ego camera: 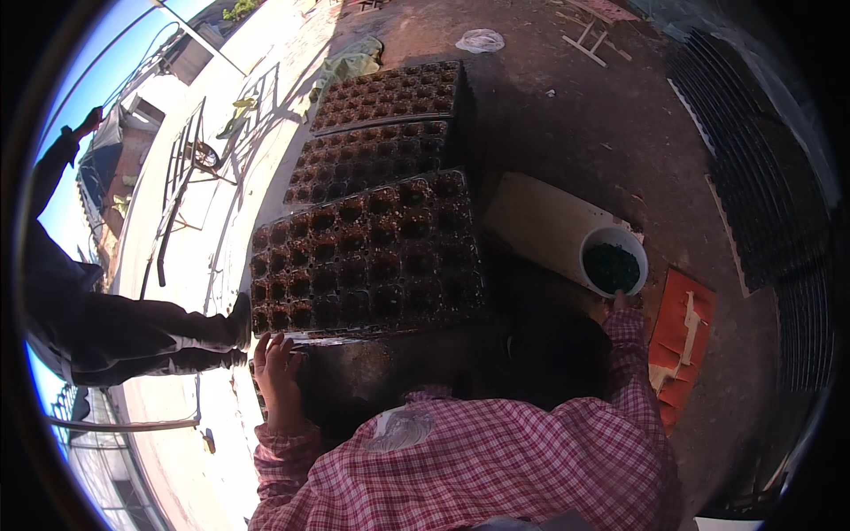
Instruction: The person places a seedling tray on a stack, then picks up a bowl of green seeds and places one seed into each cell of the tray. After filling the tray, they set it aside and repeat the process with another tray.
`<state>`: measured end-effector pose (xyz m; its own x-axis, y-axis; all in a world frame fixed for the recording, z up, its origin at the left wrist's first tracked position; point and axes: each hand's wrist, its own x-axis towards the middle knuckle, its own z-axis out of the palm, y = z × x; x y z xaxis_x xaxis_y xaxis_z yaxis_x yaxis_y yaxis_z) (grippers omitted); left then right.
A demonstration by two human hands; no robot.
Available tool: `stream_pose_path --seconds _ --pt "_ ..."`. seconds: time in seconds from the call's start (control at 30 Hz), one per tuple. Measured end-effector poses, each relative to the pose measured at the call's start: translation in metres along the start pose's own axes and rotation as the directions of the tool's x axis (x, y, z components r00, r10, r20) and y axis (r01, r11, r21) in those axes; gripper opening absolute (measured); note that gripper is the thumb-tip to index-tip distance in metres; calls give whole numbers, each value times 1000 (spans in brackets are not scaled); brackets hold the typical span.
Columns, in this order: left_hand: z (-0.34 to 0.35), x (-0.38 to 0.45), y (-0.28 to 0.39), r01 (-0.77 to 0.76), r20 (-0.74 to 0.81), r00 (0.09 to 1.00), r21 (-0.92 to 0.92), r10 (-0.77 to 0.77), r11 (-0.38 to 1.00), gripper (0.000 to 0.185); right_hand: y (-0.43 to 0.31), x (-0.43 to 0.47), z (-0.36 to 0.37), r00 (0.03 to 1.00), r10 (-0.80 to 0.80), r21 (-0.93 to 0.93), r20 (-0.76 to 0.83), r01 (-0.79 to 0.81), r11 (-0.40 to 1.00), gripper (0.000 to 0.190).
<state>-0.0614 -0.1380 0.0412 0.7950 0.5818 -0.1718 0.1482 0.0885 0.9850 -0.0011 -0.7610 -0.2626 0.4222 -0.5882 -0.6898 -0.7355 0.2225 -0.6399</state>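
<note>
A black plastic plug tray (372, 259) filled with brown growing mix lies before me, each cell dented in its middle. My left hand (275, 375) is at the tray's near left corner, fingers apart, the tips touching or just short of its edge. Over to the right, a white bowl (588, 259) holds dark green granular material (609, 267). My right hand (623, 303) is at the bowl's near rim; its fingertips are too small and dark to show whether they grip anything.
Two more filled plug trays (368, 156) (388, 96) lie beyond. The bowl rests at the end of a pale board (541, 222). Orange sheet material (687, 332) lies right of it. Stacked black trays (750, 179) line the far right. A person (133, 332) stands at left, near a metal-framed cart (182, 179).
</note>
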Motion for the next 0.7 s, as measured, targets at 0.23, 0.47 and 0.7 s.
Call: stream_pose_path --seconds 0.23,0.47,0.7 --pt "-8 0 3 81 -159 985 41 -73 996 51 -1 -56 11 814 -496 -892 302 426 155 44" --pt "-39 51 -13 -36 -279 957 144 76 989 46 -12 -63 22 823 -485 -859 295 451 242 42" --pt "-91 166 -37 -239 -232 819 694 525 679 49 -46 -46 -23 755 -558 56 343 577 815 40"
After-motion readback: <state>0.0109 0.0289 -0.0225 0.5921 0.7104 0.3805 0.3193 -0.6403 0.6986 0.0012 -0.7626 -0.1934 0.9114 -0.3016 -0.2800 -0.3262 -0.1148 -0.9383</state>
